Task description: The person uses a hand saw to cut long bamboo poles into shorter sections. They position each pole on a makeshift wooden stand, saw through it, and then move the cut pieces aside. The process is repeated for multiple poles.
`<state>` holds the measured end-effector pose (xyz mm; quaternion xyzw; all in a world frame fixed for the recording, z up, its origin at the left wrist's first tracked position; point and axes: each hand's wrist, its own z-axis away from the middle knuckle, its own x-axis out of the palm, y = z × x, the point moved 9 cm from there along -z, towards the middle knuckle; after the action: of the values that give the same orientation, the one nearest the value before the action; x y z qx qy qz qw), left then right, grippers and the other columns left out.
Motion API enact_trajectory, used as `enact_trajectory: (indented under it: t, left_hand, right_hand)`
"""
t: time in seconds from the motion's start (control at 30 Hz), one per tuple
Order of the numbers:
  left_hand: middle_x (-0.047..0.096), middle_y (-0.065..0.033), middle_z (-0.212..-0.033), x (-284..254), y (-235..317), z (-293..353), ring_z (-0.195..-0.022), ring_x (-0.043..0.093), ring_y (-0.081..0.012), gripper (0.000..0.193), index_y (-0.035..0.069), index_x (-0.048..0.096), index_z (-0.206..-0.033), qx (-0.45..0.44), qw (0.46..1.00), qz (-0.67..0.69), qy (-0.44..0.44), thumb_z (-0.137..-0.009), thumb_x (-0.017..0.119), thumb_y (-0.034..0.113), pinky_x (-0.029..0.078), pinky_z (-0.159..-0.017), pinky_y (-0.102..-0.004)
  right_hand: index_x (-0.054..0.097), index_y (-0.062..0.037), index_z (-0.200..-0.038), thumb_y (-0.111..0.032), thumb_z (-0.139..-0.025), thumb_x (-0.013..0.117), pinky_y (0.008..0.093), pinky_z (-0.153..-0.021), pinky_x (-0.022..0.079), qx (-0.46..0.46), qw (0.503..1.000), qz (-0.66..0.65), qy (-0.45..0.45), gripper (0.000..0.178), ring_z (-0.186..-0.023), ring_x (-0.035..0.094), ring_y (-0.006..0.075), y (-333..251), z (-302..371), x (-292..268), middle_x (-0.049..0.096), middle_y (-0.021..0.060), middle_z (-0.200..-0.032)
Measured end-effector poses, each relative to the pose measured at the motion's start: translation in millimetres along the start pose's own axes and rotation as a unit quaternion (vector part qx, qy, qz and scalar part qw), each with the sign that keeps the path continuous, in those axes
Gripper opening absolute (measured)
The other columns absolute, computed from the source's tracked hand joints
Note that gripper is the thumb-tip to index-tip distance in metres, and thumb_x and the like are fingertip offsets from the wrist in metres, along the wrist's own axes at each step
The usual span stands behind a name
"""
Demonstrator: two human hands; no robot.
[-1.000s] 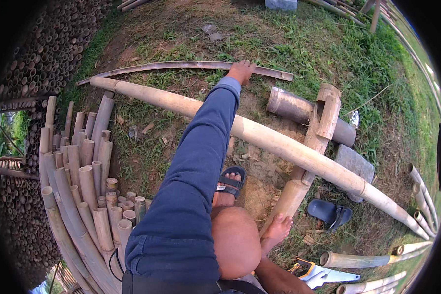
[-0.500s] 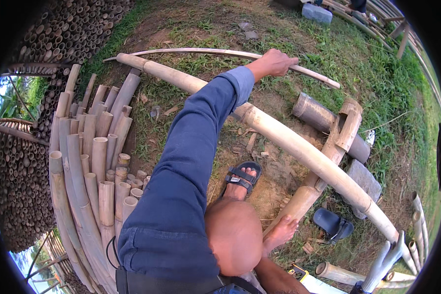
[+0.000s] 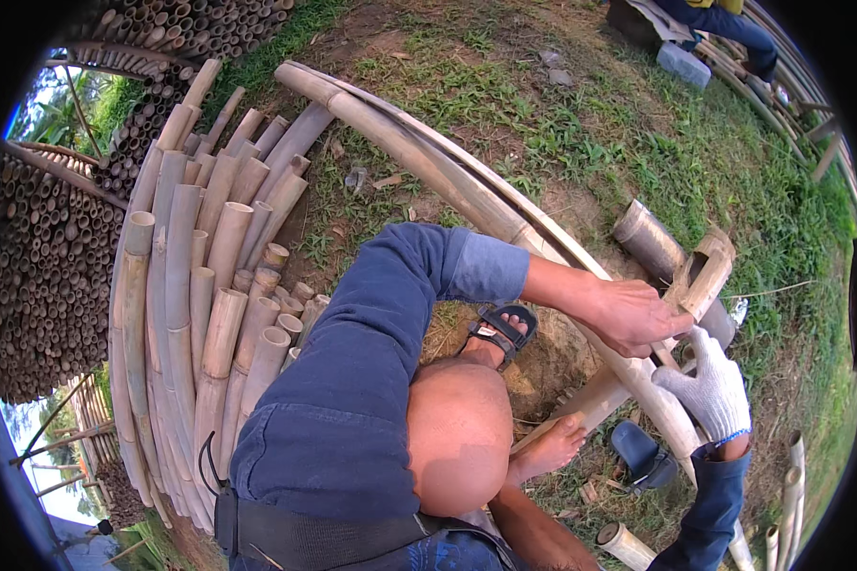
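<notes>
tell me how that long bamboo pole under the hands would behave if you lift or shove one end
The long bamboo pole is probably stiff, as it spans the ground without visible sagging. Its length suggests it is awkward and end-heavy to lift alone; the left hand and gloved right hand both rest on it. Being round, it may roll unless the wooden stand checks it.

Outdoors, daylight. Patchy green grass w/ bare brown dirt ground (image 3: 581,124). Left: stacked wall of dark bamboo pole ends (image 3: 38,285); beside it, row of pale cut bamboo lengths (image 3: 200,285). Grey block (image 3: 683,65) top right, bamboo fence (image 3: 809,105) behind.
</notes>
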<state>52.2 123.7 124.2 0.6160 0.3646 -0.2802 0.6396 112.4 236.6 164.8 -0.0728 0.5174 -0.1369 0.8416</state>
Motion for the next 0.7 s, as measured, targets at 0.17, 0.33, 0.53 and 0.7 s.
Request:
enact_trajectory:
  t: [0.17, 0.33, 0.53, 0.7]
  left_hand:
    - [0.074, -0.0257, -0.116, 0, -49, 66, -0.113, 0.072, -0.0481, 0.079, 0.003, 0.060, -0.140, -0.004, 0.996, 0.065, -0.059, -0.084, 0.091, 0.050, 0.057, -0.098, -0.0591]
    - [0.078, -0.0157, -0.117, -49, -121, 166, -0.112, 0.073, -0.0393, 0.075, 0.009, 0.071, -0.133, -0.128, 0.982, -0.138, -0.033, -0.073, 0.098, 0.045, 0.055, -0.100, -0.0541]
    - [0.070, -0.0038, -0.095, -60, -112, 179, -0.100, 0.072, -0.0261, 0.042, 0.014, 0.071, -0.108, -0.094, 0.936, -0.328, 0.088, -0.078, 0.094, 0.032, 0.054, -0.087, -0.0441]
    - [0.068, -0.0020, -0.082, -82, -75, 156, -0.083, 0.073, -0.0248, 0.031, 0.016, 0.068, -0.106, -0.066, 0.935, -0.278, 0.212, -0.084, 0.086, 0.027, 0.054, -0.076, -0.0429]
  right_hand:
    - [0.060, -0.0025, -0.149, -0.045, -0.090, 0.091, 0.0387, -0.104, 0.053, -0.095, 0.959, -0.181, -0.196, 0.079, -0.115, 0.066, 0.0226, 5, 42, 91, 0.068, 0.0124, -0.129]
    - [0.056, -0.0004, -0.149, -0.039, -0.094, 0.091, 0.0388, -0.105, 0.053, 0.036, 0.891, -0.377, -0.250, 0.076, -0.119, 0.065, 0.0208, 18, 79, 137, 0.069, 0.0112, -0.129]
    - [0.063, -0.0010, -0.137, -0.019, -0.089, 0.089, 0.0458, -0.088, 0.059, -0.087, 0.983, -0.158, -0.036, 0.056, -0.102, 0.074, 0.0356, 28, 111, 85, 0.071, 0.0180, -0.113]
    - [0.065, -0.0033, -0.138, -0.007, -0.090, 0.079, 0.0510, -0.092, 0.058, -0.061, 0.990, -0.042, 0.123, 0.051, -0.106, 0.072, 0.0473, 52, 131, 35, 0.071, 0.0255, -0.115]
